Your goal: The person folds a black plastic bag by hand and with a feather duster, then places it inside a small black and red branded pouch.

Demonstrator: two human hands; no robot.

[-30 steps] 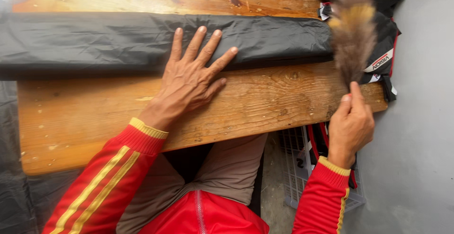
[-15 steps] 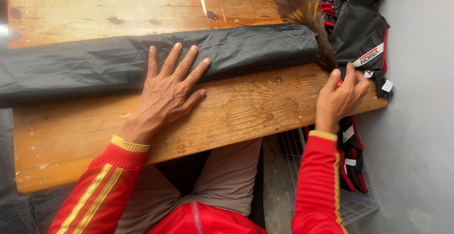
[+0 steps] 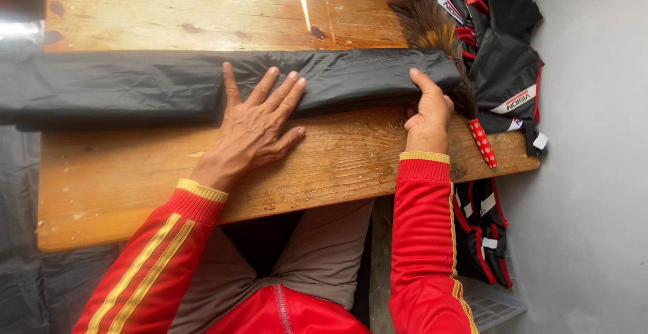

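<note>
A long folded strip of black shiny fabric point(image 3: 135, 84) lies across a wooden table point(image 3: 202, 17). My left hand point(image 3: 253, 128) rests flat on it with fingers spread, pressing its near edge. My right hand point(image 3: 428, 115) grips the fabric's right end, thumb on top. A feather duster point(image 3: 432, 27) with brown feathers and a red patterned handle lies on the table just right of my right hand, untouched. Both sleeves are red with yellow stripes.
A pile of black and red garments point(image 3: 499, 71) sits at the table's right end, some hanging over the edge. A white plastic basket point(image 3: 496, 300) stands below on the floor. A grey wall runs along the right. Dark plastic sheeting point(image 3: 20, 280) lies at the left.
My right hand has put the feather duster down on the table and taken hold of the fabric's right end. My left hand has stayed pressed on the fabric.
</note>
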